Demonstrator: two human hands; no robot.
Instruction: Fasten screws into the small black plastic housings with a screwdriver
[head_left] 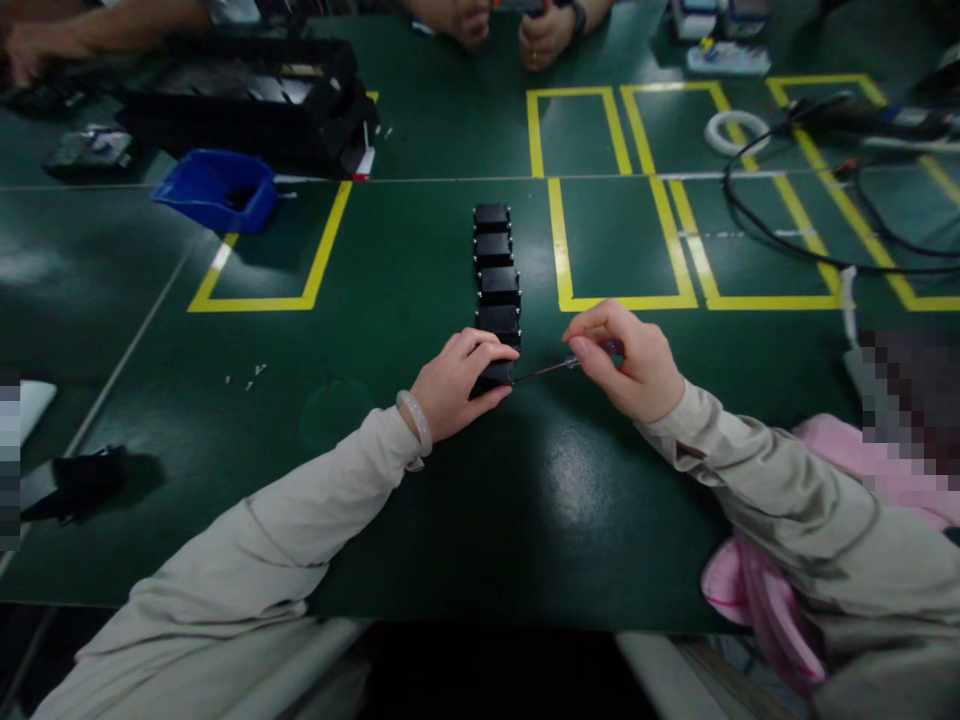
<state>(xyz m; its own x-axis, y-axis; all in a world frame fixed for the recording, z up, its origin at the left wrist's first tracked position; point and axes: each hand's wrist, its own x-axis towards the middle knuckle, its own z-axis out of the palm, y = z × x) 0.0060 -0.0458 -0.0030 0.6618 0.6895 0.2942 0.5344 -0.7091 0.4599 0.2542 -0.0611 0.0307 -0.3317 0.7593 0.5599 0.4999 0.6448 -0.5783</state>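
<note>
Head camera view shows a line of black blocks at about the middle of the tabletop (420,545), running toward the far edge. The left hand (457,388) lies over the nearest block (495,375), with its fingers and thumb closed around it. The right hand (628,362) pinches a thin screwdriver (551,368) by the handle, and the tip seems to touch the right side of this block. Beyond it stand four other blocks (499,285), with small bright metal points along their sides.

I judge that the work is in the middle of one step, on the nearest block; whether the four others are finished, I cannot tell. The left thumb is just beside the tip, so in my judgement it is the main obstacle.

To the left lie small loose pieces (260,370), and a black part (88,478) is toward the near left corner. Toward the far left corner, a blue bin (191,190) stands beside a long black housing (225,135). Toward the far right corner are a white ring (712,133) and a black cable (885,269). Near the far edge, another person's hands (541,40) hold something unclear.
</note>
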